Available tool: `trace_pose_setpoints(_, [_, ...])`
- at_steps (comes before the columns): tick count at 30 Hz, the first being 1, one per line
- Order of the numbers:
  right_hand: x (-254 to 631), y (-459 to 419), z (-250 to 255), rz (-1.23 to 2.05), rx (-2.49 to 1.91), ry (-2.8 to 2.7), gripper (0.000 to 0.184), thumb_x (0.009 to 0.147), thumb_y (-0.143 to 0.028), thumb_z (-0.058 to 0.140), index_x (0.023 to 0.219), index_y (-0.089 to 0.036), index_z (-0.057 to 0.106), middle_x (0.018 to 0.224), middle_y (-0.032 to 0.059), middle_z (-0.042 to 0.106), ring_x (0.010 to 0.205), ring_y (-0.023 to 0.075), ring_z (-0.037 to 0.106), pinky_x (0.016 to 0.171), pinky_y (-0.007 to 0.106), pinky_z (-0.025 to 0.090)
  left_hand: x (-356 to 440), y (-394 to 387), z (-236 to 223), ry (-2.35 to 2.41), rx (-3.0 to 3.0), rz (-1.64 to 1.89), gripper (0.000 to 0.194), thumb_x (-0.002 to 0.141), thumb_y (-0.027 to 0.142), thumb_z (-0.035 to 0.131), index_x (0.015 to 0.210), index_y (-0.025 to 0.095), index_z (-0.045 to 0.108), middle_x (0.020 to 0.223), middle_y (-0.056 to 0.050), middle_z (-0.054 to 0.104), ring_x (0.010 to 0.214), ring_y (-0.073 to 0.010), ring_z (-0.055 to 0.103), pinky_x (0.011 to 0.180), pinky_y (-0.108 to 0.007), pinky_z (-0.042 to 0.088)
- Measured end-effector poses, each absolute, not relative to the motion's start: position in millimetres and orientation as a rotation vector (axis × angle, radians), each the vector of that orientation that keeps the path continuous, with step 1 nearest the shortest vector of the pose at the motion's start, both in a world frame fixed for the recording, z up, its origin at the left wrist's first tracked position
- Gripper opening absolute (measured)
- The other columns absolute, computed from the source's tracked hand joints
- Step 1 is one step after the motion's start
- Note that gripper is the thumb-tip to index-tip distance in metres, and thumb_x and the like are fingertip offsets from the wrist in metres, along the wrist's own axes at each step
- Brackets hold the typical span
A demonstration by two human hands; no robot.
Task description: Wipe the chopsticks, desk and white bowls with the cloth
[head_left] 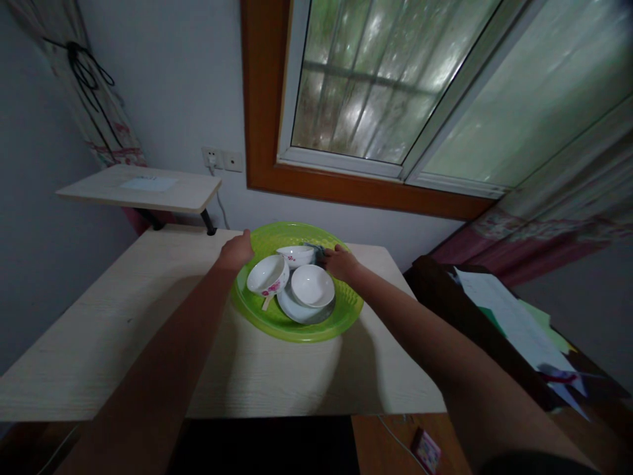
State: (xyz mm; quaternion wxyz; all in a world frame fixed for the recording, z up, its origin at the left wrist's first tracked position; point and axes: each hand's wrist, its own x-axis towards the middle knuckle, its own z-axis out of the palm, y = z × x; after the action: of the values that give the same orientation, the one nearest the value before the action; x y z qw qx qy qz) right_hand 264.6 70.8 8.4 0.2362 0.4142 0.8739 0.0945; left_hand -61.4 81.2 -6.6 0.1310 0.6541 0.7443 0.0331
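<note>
A green plastic basin (297, 333) stands on the pale table, holding white dishes. My left hand (237, 251) is closed on its left rim, thumb on top and the other fingers mostly hidden. Inside the basin's right side, my right hand (342, 262) grips a dark grey-green cloth (319, 252), its fingers bent around it. A flowered bowl (268, 274) tilts at the left. Another bowl (297, 255) leans at the back, beside the cloth. In front, a white bowl (313, 286) rests on a white plate (301, 313). A short light wooden piece (268, 303) shows below the flowered bowl.
A raised shelf (143, 189) on black legs stands at the table's (148, 316) back left. Behind are a wall socket (222, 159) and a wood-framed window (366, 92). Papers (519, 323) lie on dark furniture to the right. A small box (426, 450) is on the floor.
</note>
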Motion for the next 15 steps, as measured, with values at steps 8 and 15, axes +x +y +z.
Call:
trace_pose_setpoints(8, [264.2,74.3,1.2,0.266,1.130,2.405,0.048,0.110,-0.018,0.045,0.144,-0.022,0.079,0.156,0.0125,0.073,0.143,0.0353,0.060,0.111,0.049,0.047,-60.5,80.0,-6.0,2.158,1.894,0.115,0.058,0.100,0.022,0.065,0.157,0.019,0.055,0.144,-0.023,0.077,0.132,-0.0362,0.076,0.101,-0.040,0.058])
trace_pose_setpoints(15, [279.9,37.8,26.4,0.279,1.151,2.313,0.031,0.102,-0.017,0.062,0.112,-0.015,0.090,0.113,0.0225,0.084,0.138,0.0384,0.062,0.115,0.050,0.042,-60.9,82.1,-8.7,2.171,1.890,0.109,0.059,0.099,0.021,0.065,0.157,0.018,0.056,0.142,-0.024,0.077,0.130,-0.0373,0.077,0.100,-0.041,0.059])
